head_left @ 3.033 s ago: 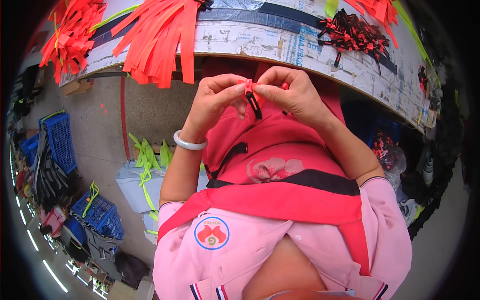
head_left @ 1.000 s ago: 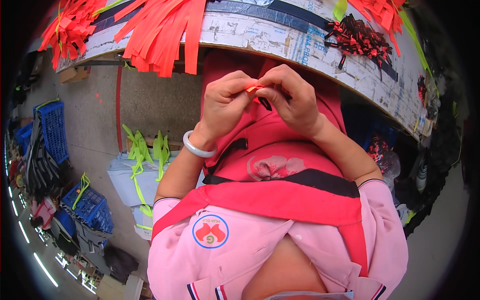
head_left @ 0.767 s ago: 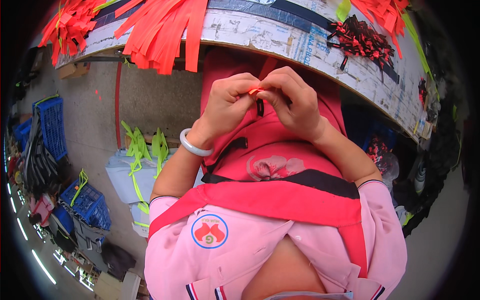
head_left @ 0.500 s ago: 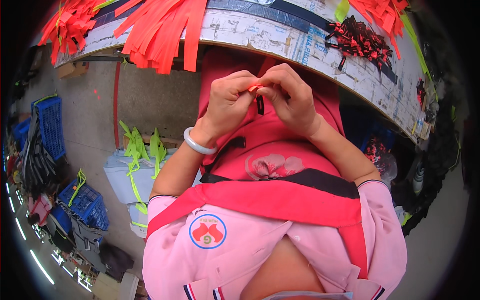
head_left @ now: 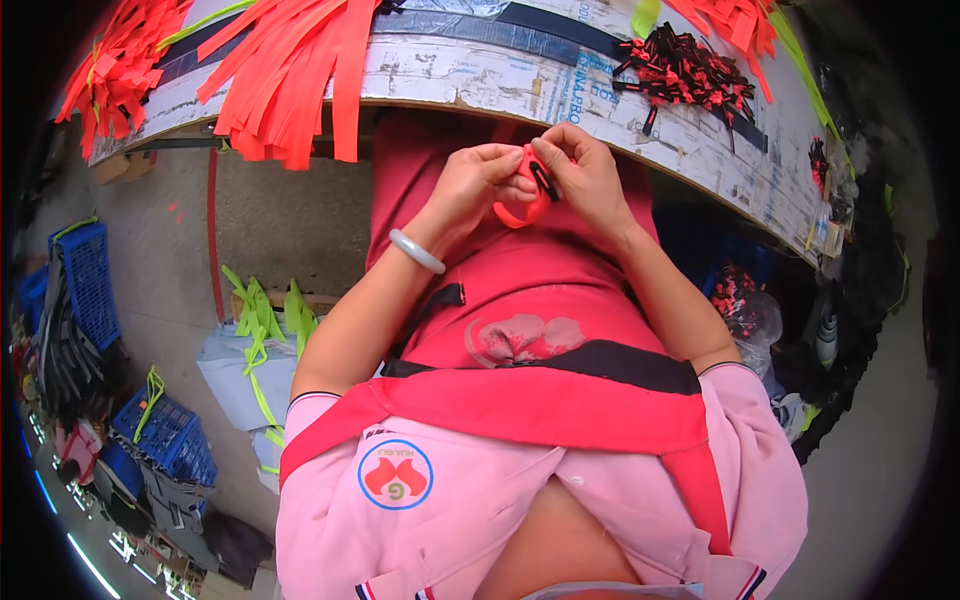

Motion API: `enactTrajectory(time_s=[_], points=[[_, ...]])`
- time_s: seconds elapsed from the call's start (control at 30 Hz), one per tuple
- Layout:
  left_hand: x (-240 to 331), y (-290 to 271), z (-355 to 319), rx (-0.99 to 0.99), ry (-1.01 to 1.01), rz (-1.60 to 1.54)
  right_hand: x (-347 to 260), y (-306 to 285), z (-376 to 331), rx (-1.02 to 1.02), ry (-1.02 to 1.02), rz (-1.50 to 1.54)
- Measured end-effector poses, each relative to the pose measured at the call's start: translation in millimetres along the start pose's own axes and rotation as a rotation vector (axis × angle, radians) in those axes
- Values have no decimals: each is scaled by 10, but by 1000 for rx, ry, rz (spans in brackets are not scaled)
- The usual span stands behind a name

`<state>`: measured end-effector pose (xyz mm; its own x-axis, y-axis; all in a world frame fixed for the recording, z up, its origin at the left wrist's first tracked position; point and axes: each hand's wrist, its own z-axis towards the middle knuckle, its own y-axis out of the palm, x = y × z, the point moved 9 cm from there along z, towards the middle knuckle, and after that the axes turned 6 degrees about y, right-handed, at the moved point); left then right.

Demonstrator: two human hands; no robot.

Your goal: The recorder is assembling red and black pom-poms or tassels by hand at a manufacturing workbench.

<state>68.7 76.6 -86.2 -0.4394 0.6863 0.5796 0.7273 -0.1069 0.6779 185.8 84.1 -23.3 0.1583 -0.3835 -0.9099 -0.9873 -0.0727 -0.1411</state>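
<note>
My left hand (head_left: pixel 478 185) and my right hand (head_left: pixel 585 178) are close together over my lap, just short of the table's edge. Both pinch a bright orange-red fabric strip (head_left: pixel 520 214), which curls in a loop below the fingers. A small black piece (head_left: pixel 543 180) lies against the strip between my hands; whether it is fastened there I cannot tell. On the table to the left, a bundle of orange-red strips (head_left: pixel 300 85) hangs over the edge. A heap of small black and red pieces (head_left: pixel 690 80) lies on the right of the table.
The worn white table (head_left: pixel 480 75) curves across the far side. More orange-red strips (head_left: pixel 125 65) lie at its far left. On the floor to the left stand blue crates (head_left: pixel 170 425) and a light blue stack (head_left: pixel 232 370) tied with yellow-green bands. A plastic bag (head_left: pixel 760 320) sits at right.
The strip and black piece now show more between my fingers, with a loop hanging below. My hands have shifted slightly. The whole view has moved a little.
</note>
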Motion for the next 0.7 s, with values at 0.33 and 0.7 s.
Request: enactTrajectory(time_s=[0.33,0.7], points=[[-544,83,579,-49,-138,-421,-90,-210,162,284,-226,-524],[-426,165,494,16,-83,-493,-163,-222,169,349,-389,-548]])
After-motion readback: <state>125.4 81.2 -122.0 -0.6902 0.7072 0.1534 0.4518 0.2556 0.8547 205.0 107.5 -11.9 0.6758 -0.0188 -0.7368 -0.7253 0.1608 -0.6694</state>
